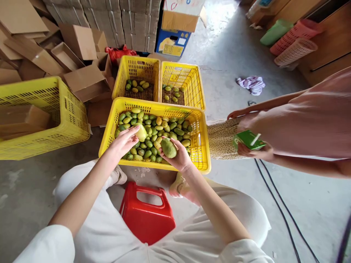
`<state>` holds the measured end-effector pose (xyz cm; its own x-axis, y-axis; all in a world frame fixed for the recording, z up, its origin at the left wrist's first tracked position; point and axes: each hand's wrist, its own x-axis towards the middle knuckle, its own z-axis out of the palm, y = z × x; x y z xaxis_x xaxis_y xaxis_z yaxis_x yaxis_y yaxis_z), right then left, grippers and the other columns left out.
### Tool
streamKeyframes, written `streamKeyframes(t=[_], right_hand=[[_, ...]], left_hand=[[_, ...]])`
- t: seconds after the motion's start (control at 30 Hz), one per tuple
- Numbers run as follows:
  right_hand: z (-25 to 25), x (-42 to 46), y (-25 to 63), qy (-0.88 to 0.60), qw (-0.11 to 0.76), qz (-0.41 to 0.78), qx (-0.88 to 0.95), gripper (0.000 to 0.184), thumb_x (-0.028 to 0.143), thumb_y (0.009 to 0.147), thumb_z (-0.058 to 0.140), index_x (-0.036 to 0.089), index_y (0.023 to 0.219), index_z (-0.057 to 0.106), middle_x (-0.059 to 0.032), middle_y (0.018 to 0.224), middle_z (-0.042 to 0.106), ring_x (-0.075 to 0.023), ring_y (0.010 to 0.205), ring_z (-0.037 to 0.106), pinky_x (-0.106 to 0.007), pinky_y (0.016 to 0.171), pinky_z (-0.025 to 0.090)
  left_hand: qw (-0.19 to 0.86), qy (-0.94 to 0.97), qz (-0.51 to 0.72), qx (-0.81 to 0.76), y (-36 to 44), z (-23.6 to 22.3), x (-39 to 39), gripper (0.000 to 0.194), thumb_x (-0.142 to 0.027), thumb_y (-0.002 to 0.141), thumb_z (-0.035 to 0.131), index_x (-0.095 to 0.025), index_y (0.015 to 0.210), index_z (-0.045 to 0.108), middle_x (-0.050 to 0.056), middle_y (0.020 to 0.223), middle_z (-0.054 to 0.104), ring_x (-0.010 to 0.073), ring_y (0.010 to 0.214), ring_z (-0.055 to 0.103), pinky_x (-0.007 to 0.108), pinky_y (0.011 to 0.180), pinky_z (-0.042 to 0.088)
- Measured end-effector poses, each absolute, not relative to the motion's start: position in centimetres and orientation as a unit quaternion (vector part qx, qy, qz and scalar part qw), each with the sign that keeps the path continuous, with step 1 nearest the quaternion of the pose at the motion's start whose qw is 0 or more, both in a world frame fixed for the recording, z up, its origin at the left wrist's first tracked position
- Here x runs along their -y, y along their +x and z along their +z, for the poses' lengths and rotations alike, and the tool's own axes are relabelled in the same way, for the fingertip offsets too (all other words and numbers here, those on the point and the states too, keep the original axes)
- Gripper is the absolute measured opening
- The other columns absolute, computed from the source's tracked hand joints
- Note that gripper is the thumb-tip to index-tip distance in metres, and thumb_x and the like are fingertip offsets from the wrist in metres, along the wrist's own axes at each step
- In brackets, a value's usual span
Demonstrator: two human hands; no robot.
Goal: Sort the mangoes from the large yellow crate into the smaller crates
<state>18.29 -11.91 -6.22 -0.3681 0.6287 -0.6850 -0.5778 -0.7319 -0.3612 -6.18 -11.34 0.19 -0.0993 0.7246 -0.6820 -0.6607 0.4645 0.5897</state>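
Gripping pale fruit [141, 133] in left hand [124, 141], green fruit [168, 148] in right hand [181, 157], over yellow crate [197, 147]. Best keep grips light and low to avoid bruising.

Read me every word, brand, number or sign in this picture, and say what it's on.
No text can be read with confidence.
Blue cardboard box: print on its yellow label, too small and blurred to read.
White-and-brown box above it: red and blue marks, cut off at the picture's edge; unreadable.
Green carton at right: pale marks, too blurred to read.
Front yellow crate: no lettering I can make out.
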Motion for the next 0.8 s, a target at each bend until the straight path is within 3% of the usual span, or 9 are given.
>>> streamKeyframes(t=[0.23,0.33,0.47,0.6,0.7,0.8], right_hand=[[-6.5,11.5,18.4,-0.452,0.332,0.828,-0.023,0.016,0.033,0.105,0.068,0.021,0.114,0.075,-0.0088,0.094,0.085,-0.0228,0.077,0.078,-0.025,0.053,0.058],[-6.5,11.5,18.1,-0.466,0.339,0.817,0.002,0.018,0.03,0.102,0.075,0.023,0.118,0.075,-0.009,0.099,0.087,-0.0258,0.086,0.084,-0.026,0.055,0.06],[-6.5,11.4,17.6,-0.466,0.369,0.803,0.034,0.026,0.024,0.098,0.081,0.028,0.124,0.077,-0.0048,0.107,0.088,-0.0248,0.093,0.086,-0.025,0.059,0.063],[-7.2,11.3,17.3,-0.443,0.381,0.807,0.086,0.026,0.024,0.093,0.091,0.028,0.115,0.078,-0.0045,0.113,0.089,-0.025,0.103,0.086,-0.025,0.064,0.064],[-8.0,11.3,17.4,-0.416,0.388,0.812,0.129,0.037,0.033,0.083,0.104,0.026,0.11,0.08,-0.0058,0.113,0.088,-0.0263,0.105,0.084,-0.027,0.068,0.065],[-8.5,11.3,17.5,-0.402,0.406,0.811,0.13,0.051,0.035,0.07,0.114,0.027,0.108,0.081,-0.0025,0.109,0.087,-0.0223,0.097,0.081,-0.026,0.069,0.064]], left_hand=[[0.656,-0.023,0.498,-0.566,-5.8,0.2,11.2,0.014,-0.014,0.096,0.092,-0.018,0.094,0.078,0.005,0.091,0.081,0.0143,0.08,0.072,0.025,0.072,0.052],[0.63,-0.062,0.504,-0.588,-6.0,0.6,11.0,0.014,-0.014,0.102,0.085,-0.019,0.092,0.077,0.004,0.09,0.079,0.0138,0.079,0.07,0.024,0.075,0.054],[0.624,-0.077,0.498,-0.597,-6.3,0.9,11.0,0.016,-0.015,0.099,0.089,-0.02,0.092,0.075,0.005,0.089,0.078,0.0156,0.078,0.069,0.024,0.072,0.055],[0.625,-0.057,0.509,-0.589,-6.3,0.7,11.2,0.024,-0.007,0.091,0.096,-0.017,0.086,0.075,0.006,0.085,0.077,0.0128,0.073,0.065,0.02,0.063,0.048],[0.619,-0.034,0.522,-0.587,-6.2,0.4,11.4,0.031,-0.003,0.08,0.103,-0.016,0.083,0.074,0.002,0.079,0.072,0.01,0.069,0.061,0.019,0.06,0.044],[0.622,-0.026,0.514,-0.59,-6.1,0.7,11.5,0.026,-0.008,0.083,0.103,-0.016,0.087,0.079,0.0,0.08,0.073,0.0093,0.069,0.063,0.02,0.064,0.047]])
